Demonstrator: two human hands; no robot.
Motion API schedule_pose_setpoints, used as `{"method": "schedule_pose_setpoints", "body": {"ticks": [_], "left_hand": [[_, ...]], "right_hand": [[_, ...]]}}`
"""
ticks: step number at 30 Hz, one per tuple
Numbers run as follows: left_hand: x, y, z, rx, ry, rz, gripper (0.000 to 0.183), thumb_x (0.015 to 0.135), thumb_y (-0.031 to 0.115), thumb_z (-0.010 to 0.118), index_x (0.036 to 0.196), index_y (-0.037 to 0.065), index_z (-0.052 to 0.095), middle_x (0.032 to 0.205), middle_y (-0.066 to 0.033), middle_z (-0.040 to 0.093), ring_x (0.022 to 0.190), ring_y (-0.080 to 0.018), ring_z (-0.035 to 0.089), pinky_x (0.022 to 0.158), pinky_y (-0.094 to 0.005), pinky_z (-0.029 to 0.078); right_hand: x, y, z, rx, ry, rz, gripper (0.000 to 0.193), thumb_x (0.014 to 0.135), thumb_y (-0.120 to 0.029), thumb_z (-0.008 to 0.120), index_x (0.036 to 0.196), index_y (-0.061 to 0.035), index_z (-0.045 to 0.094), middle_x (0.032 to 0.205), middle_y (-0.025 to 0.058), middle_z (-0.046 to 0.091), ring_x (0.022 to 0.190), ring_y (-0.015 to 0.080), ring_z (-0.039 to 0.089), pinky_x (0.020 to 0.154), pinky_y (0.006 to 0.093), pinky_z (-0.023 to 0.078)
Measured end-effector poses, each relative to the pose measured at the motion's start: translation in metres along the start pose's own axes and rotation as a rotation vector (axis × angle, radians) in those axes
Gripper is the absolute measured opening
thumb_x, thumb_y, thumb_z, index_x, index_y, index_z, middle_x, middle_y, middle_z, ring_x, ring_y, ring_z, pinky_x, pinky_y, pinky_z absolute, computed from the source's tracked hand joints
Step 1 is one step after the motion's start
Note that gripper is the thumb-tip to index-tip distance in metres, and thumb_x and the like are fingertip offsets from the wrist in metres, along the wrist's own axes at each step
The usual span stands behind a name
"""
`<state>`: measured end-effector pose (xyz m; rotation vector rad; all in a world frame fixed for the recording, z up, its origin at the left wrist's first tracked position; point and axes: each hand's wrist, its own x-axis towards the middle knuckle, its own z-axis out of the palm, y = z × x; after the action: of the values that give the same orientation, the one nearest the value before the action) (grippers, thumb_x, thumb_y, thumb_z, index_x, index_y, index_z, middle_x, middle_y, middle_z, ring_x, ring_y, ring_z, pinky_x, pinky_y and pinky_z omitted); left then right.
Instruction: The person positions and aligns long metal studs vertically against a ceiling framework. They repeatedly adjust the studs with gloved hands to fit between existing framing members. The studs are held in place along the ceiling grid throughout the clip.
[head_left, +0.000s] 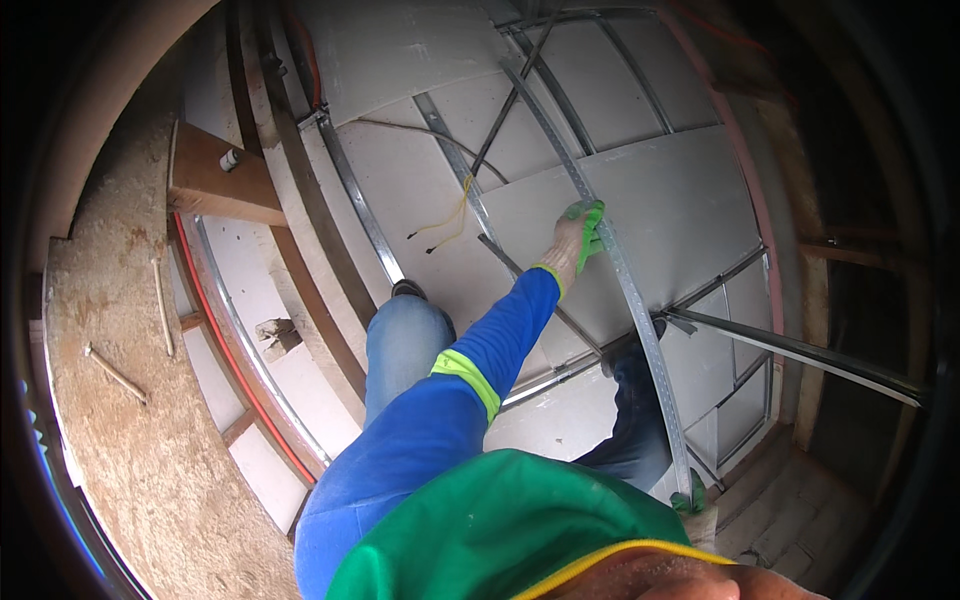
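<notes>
A long perforated metal profile (640, 320) slants from the top middle down to the lower right. My left hand (582, 240), in a green and white work glove, reaches out across the panels with its fingers closed round the profile's side. At the near end of the same strip is my right hand (689, 494); only part of its green glove shows beside my body, and the fingers seem wrapped on the metal. Grey-white panels (650, 220) lie beneath, with metal channels (355, 195) running over them. Loose yellow wires (462, 212) stick up left of my left hand.
Timber beams (310, 200) and a red cable (235, 360) run along the left. Two thin sticks (162, 310) lie on a rough board (130, 440). Another metal channel (800, 350) juts in at right. My feet stand among the channels; a dark rod (515, 85) crosses the top.
</notes>
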<state>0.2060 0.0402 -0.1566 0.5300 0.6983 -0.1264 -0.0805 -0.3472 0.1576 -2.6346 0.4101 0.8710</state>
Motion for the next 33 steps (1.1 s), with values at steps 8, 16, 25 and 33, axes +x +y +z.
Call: {"method": "schedule_pose_setpoints", "body": {"ticks": [8,16,25,33], "left_hand": [[-0.013,0.016,-0.083,-0.093,0.408,0.171,0.022,0.103,0.019,0.068,0.118,0.005,0.060,0.087,-0.0075,0.065,0.069,-0.0191,0.065,0.061,-0.0362,0.060],[-0.010,0.000,-0.106,-0.070,0.433,0.135,0.023,0.104,0.019,0.066,0.119,0.003,0.059,0.086,-0.0083,0.063,0.067,-0.0226,0.065,0.059,-0.0373,0.059],[0.014,0.004,-0.120,-0.130,0.449,0.143,0.020,0.104,0.018,0.065,0.116,0.003,0.062,0.091,-0.0123,0.069,0.072,-0.0283,0.071,0.059,-0.0390,0.059],[-0.028,0.031,-0.108,-0.153,0.603,0.235,0.024,0.106,0.024,0.063,0.118,0.004,0.060,0.087,-0.0105,0.067,0.065,-0.0241,0.066,0.057,-0.0378,0.058]], "right_hand": [[0.016,-0.081,0.056,0.300,-0.314,0.046,0.054,0.094,-0.002,0.070,0.147,-0.0118,0.061,0.085,0.0019,0.069,0.064,0.0102,0.059,0.055,0.0284,0.049],[0.017,-0.097,0.070,0.283,-0.355,0.127,0.052,0.095,-0.007,0.071,0.146,-0.0117,0.062,0.085,0.0010,0.066,0.069,0.0081,0.056,0.059,0.0288,0.049],[0.031,-0.109,0.106,0.073,-0.271,-0.081,0.048,0.092,-0.011,0.073,0.139,-0.0120,0.065,0.091,0.0107,0.072,0.076,0.0199,0.068,0.068,0.0384,0.055],[0.040,-0.080,0.089,0.002,-0.277,-0.238,0.047,0.090,-0.011,0.075,0.136,-0.0076,0.066,0.097,0.0154,0.074,0.084,0.0235,0.072,0.074,0.0405,0.057]]}}
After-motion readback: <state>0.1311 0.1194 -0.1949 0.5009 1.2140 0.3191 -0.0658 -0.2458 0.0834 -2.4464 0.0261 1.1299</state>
